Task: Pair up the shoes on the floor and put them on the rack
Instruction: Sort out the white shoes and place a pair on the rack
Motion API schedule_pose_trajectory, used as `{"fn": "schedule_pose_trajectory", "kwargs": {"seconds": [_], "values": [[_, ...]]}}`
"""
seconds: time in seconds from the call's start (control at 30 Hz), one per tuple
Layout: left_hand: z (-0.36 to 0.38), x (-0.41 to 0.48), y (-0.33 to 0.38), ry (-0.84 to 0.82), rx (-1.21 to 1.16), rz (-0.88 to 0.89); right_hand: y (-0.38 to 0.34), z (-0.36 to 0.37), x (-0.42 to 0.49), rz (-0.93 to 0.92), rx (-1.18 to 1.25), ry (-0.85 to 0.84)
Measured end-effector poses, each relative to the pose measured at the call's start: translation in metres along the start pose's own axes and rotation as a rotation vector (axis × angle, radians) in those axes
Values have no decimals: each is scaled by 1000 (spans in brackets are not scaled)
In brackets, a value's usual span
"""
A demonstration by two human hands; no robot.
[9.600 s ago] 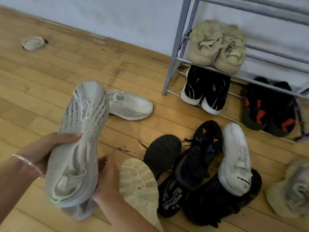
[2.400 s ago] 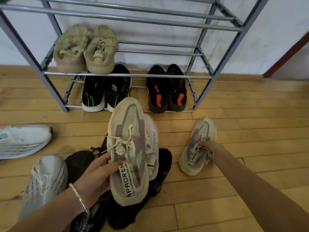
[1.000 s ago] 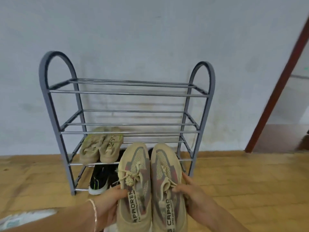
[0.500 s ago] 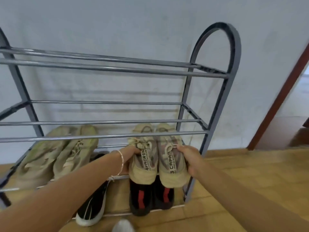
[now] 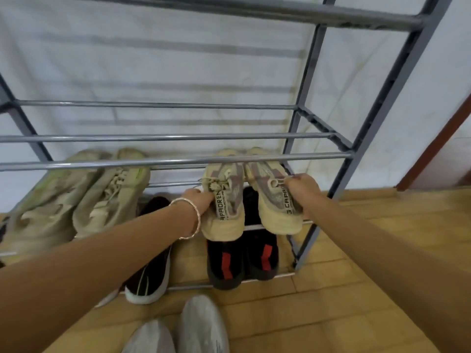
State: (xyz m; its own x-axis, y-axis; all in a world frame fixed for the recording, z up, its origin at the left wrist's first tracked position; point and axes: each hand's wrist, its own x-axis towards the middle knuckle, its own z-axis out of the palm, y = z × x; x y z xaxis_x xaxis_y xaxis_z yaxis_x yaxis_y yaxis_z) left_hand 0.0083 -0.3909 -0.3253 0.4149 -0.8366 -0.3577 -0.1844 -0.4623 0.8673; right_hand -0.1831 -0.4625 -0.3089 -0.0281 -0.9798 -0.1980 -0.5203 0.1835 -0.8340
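Observation:
A pair of beige knit sneakers with grey-pink panels sits side by side at the right end of the grey metal rack's [image 5: 362, 138] second shelf from the bottom, toes to the wall. My left hand [image 5: 200, 200] grips the left sneaker [image 5: 225, 207] at its inner side. The right sneaker [image 5: 274, 200] is held at its outer side by my right hand [image 5: 302, 191]. Both heels overhang the front bar.
A beige-green pair [image 5: 84, 197] lies on the same shelf at the left. Below stand a black-and-red pair [image 5: 240, 258] and a black shoe with a white sole [image 5: 150, 271]. Two grey-white shoes [image 5: 183, 329] are on the wooden floor in front. The upper shelves hold nothing.
The beige pair went from held in front of the rack onto its second shelf and slid further in. My view has come closer to the rack.

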Motion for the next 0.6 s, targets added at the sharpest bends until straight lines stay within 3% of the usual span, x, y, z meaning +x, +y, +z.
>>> {"fn": "schedule_pose_trajectory", "kwargs": {"seconds": [0.1, 0.17, 0.23, 0.3, 0.4, 0.6], "values": [[-18, -23, -9, 111, 224, 144, -4, -3, -34, -176, -115, 41], [-35, -49, -26, 192, 394, 335, 3, -4, -71, -330, -118, 104], [-49, -77, -47, 244, 399, 531, 22, -3, -109, -476, -68, 119], [-61, -110, -76, 255, 420, 595, 46, 5, -150, -536, -32, 37], [-78, -157, -110, 138, 531, 518, 66, 17, -197, -488, 38, -111], [-104, -231, -133, 41, 519, 170, 85, 46, -254, -113, 92, -316]]}}
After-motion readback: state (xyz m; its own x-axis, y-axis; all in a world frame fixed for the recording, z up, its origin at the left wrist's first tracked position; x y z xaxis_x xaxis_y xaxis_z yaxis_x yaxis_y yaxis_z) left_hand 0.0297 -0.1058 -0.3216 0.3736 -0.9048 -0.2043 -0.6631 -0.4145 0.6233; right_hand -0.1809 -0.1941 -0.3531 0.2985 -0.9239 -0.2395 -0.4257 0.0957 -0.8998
